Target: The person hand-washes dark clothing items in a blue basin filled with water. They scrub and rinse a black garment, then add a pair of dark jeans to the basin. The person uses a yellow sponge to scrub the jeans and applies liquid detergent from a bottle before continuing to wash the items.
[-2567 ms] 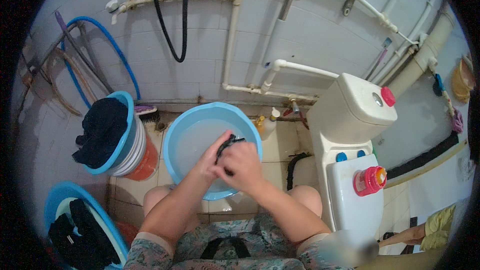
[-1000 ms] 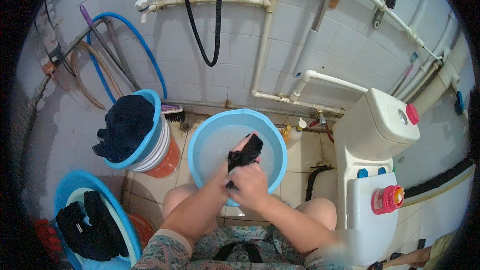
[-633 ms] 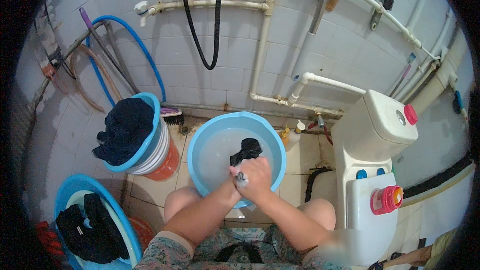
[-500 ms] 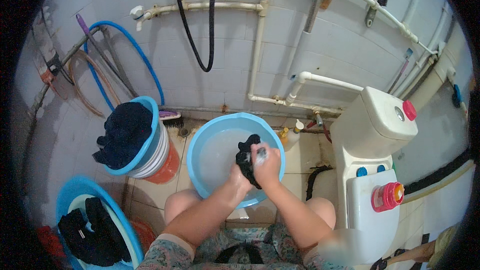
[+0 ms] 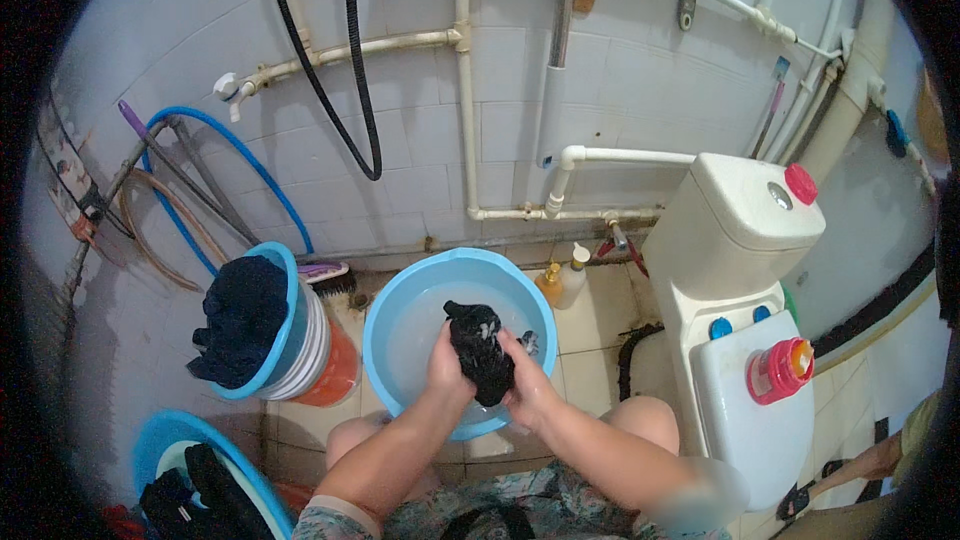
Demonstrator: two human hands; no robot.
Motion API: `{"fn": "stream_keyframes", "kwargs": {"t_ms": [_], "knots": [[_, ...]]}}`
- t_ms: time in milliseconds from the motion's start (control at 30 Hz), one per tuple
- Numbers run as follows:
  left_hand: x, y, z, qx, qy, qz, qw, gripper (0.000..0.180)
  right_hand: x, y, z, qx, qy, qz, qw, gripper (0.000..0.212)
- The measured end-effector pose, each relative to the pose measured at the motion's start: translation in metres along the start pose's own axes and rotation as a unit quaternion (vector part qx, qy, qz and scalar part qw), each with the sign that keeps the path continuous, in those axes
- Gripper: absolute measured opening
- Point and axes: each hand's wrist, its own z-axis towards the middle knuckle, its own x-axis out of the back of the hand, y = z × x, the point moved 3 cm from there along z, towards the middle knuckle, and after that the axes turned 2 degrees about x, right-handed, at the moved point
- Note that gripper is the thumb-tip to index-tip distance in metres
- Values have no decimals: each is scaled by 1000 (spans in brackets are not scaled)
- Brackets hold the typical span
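Note:
A wet black cloth (image 5: 484,360), bunched up and streaked with white suds, is held over the light blue basin (image 5: 373,335). My left hand (image 5: 446,368) grips its left side, fingers curled underneath. On the other side my right hand (image 5: 528,387) closes around it with the thumb on top. A small sudsy dark piece shows beyond the right thumb; whether it belongs to the same cloth I cannot tell. Cloudy, whitish water (image 5: 412,320) fills the basin's bottom. The cloth's exact kind is not clear.
At left, dark clothes (image 5: 245,315) fill a blue basin on stacked buckets (image 5: 325,360). A blue tub (image 5: 165,430) with black clothes stands nearer. Pump bottles (image 5: 572,280) and a toilet (image 5: 755,410) carrying a pink jar (image 5: 775,375) are right. Another person's leg (image 5: 865,465) shows lower right.
The view has shifted, so the wall fixtures sit further left. My hands have moved from overlapping on the cloth to cupping it from both sides, with more of it exposed.

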Motion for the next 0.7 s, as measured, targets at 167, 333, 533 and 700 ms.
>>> {"fn": "stream_keyframes", "kwargs": {"t_ms": [167, 333, 533, 700], "knots": [[5, 1, 7, 7, 32, 14, 999, 43, 5, 5, 8, -24, -12, -17, 999, 43], [0, 9, 8, -19, 1, 5, 1000, 37, -3, -1, 3, -55, -29, -23, 998, 43], [-3, 9, 11, -15, -35, -3, 999, 33, 8, 4, 13, -59, -14, -62, 996, 44], [-5, 10, 9, 0, -36, -15, 999, 34, 11, 6, 16, -49, -12, -73, 996, 46]]}}
